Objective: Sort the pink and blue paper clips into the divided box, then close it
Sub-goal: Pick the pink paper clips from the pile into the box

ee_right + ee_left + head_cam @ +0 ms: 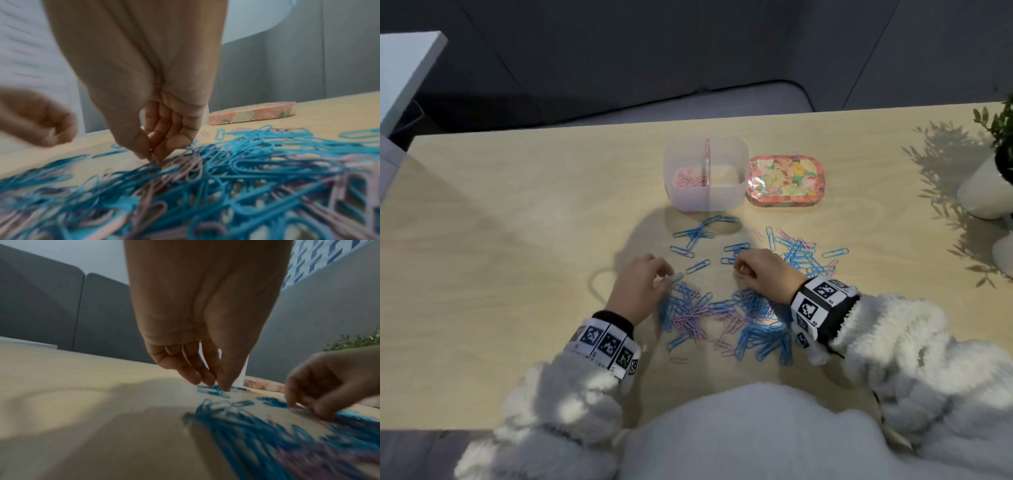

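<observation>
A translucent divided box [690, 198] stands open at the table's far middle, with pink clips [686, 180] in its left compartment; its right one looks empty. The floral lid [784, 180] lies just right of it. A mixed pile of pink and blue paper clips [722, 318] spreads in front of me, and more blue clips [700, 233] lie scattered toward the box. My left hand [671, 275] pinches a blue clip [677, 276] at the pile's left edge, fingertips [225, 388] down on the table. My right hand [152, 155] pinches a pink clip [156, 160] at the pile's far edge.
A second heap of mostly blue clips [803, 257] lies to the right. White pots [986, 192] with a green plant [996, 126] stand at the right edge. A grey sofa [688, 68] runs behind the table. A white surface [404, 68] sits at far left.
</observation>
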The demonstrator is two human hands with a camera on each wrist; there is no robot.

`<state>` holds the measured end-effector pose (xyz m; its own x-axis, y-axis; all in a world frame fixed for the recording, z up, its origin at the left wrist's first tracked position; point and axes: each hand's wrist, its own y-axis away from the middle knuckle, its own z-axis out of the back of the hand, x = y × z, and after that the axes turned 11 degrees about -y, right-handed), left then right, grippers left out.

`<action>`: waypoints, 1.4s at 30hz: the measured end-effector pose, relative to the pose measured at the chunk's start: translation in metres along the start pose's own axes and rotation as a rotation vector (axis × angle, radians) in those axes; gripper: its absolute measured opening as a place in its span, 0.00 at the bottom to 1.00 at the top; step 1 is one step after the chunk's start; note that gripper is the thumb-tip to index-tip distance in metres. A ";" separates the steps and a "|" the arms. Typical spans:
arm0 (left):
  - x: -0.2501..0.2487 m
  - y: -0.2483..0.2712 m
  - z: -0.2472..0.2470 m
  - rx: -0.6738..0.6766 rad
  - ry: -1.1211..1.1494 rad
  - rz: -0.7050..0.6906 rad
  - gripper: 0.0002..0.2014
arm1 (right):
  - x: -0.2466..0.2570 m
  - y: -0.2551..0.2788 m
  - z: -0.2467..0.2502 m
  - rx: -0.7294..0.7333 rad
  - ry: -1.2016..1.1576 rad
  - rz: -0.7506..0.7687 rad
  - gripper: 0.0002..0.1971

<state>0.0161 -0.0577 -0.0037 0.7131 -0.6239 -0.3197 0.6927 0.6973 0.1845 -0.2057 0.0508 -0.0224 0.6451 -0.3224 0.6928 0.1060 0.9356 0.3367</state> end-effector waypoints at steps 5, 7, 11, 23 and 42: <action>-0.004 0.023 -0.020 0.041 0.060 -0.041 0.09 | 0.018 -0.011 0.002 -0.102 -0.370 -0.038 0.11; -0.009 0.019 -0.024 0.024 -0.013 -0.110 0.10 | 0.030 -0.016 -0.006 -0.086 -0.587 -0.174 0.10; -0.008 0.006 -0.022 -0.006 -0.217 -0.092 0.08 | 0.048 -0.023 -0.018 -0.048 -0.983 -0.516 0.11; -0.004 0.042 -0.022 0.040 -0.036 -0.112 0.07 | 0.053 -0.025 -0.041 0.085 0.103 0.060 0.07; -0.016 0.050 -0.043 0.004 -0.122 -0.027 0.09 | 0.043 -0.004 -0.049 0.026 -0.221 0.039 0.04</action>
<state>0.0349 0.0026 -0.0289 0.7016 -0.6812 -0.2092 0.7124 0.6781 0.1808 -0.1413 0.0400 -0.0251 0.4664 -0.3121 0.8277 0.0627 0.9450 0.3210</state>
